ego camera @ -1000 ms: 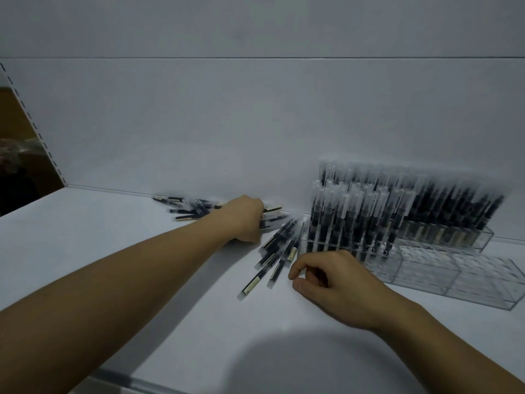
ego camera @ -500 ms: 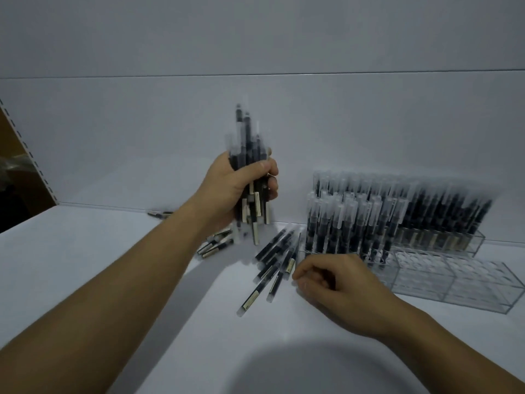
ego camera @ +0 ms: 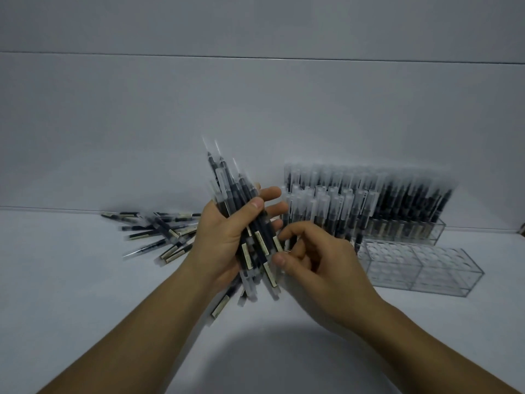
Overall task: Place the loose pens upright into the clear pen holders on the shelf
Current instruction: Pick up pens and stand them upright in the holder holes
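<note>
Left hand (ego camera: 224, 240) is wrapped round a fat bundle (ego camera: 227, 180) of pens, tips up. Right hand (ego camera: 318, 257) pinches one pen (ego camera: 277, 243) at the bundle's 4 o'clock edge. Loose pens (ego camera: 162, 234) lie on the shelf (ego camera: 71, 280) at 9 o'clock. The holders (ego camera: 412, 268) sit at 3 o'clock, mostly full.

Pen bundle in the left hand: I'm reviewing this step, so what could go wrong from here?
The left hand grips a splayed bundle; pens may slip out as the right hand pinches one pen.
The right hand is near the standing pens in the holder and might knock them.
</note>
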Demonstrator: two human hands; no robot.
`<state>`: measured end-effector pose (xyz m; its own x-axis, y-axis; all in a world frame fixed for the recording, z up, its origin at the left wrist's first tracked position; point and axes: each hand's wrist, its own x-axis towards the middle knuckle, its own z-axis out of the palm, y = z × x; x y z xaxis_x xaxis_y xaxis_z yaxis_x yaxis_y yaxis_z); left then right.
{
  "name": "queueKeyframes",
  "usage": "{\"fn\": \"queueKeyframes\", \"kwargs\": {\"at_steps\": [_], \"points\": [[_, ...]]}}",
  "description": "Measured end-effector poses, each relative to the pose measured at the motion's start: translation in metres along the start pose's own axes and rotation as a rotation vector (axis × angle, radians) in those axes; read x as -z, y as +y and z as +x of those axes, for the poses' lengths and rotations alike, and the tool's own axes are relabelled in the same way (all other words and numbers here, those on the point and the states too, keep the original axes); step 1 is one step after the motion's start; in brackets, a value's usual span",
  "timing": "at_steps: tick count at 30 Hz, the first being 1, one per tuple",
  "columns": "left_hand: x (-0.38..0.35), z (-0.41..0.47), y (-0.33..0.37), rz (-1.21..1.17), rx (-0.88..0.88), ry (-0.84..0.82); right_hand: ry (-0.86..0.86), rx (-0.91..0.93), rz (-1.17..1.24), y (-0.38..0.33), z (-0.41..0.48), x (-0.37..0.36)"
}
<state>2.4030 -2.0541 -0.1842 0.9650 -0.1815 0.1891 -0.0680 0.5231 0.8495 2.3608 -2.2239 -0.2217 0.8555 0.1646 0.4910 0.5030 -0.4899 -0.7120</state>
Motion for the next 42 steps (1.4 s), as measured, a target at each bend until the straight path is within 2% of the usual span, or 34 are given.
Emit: {"fn": "queueKeyframes", "kwargs": {"at_steps": [2,4,7,11,16,20,22,26,31,35,39,42], "points": [[-0.001,-0.001,-0.001,0.027,0.004,-0.016,0.045,0.04,-0.082,-0.002,0.002,0.003],[-0.003,-0.003,-0.003,0.019,0.006,-0.029,0.083,0.04,-0.064,-0.002,0.003,0.006],[-0.005,-0.007,-0.008,-0.012,0.029,-0.056,0.06,-0.023,0.063,-0.003,0.002,0.007],[-0.005,-0.01,-0.009,-0.058,0.044,-0.112,0.05,-0.073,0.116,-0.005,0.001,0.011],[-0.011,-0.015,-0.009,-0.09,0.063,-0.125,-0.027,-0.009,0.017,-0.008,-0.001,0.014],[-0.007,-0.011,-0.009,-0.12,0.057,-0.127,-0.007,-0.001,0.026,-0.007,0.001,0.02],[-0.002,-0.009,-0.008,-0.041,-0.002,-0.097,0.031,-0.005,0.078,-0.006,0.002,0.028],[0.009,-0.006,-0.013,0.274,-0.143,-0.035,0.167,-0.022,0.232,-0.002,0.008,0.048],[0.007,-0.009,-0.019,0.423,-0.212,-0.132,0.314,0.009,0.246,0.002,0.014,0.071],[0.004,-0.016,-0.028,0.478,-0.187,-0.219,0.359,0.003,0.257,0.013,0.016,0.087],[0.007,-0.018,-0.036,0.574,-0.167,-0.299,0.388,-0.012,0.075,0.02,0.018,0.095],[0.012,-0.017,-0.04,0.638,-0.165,-0.285,0.36,0.017,-0.072,0.023,0.017,0.098]]}}
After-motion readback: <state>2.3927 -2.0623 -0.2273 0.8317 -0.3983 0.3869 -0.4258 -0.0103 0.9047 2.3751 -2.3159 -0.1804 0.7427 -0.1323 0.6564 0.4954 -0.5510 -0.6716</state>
